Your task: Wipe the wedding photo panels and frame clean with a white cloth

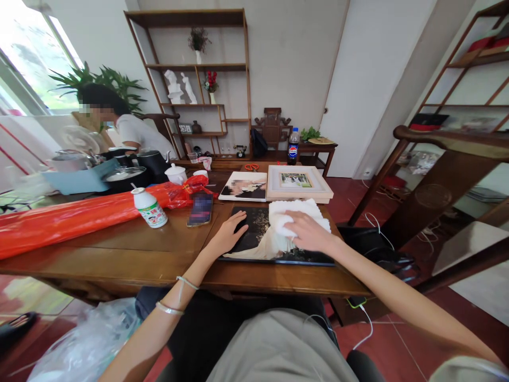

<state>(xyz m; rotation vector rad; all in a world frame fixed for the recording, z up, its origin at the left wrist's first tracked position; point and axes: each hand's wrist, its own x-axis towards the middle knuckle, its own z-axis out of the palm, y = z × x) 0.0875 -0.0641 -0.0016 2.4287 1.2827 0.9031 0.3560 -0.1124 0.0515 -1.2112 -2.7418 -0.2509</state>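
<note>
A dark framed photo panel (pixel 254 233) lies flat on the wooden table (pixel 119 254) in front of me. My left hand (pixel 230 233) rests on its left edge, fingers spread flat. My right hand (pixel 306 231) presses a white cloth (pixel 294 212) onto the panel, fingers curled over the cloth. Behind the panel lie another photo print (pixel 244 187) and a light wooden picture frame (pixel 298 183).
A phone (pixel 201 208), a small white bottle (pixel 150 208) and a long red plastic bag (pixel 71 217) lie to the left. A person (pixel 131 130) sits at the far left near pots. A chair (pixel 437 180) stands to the right; cables trail on the red floor.
</note>
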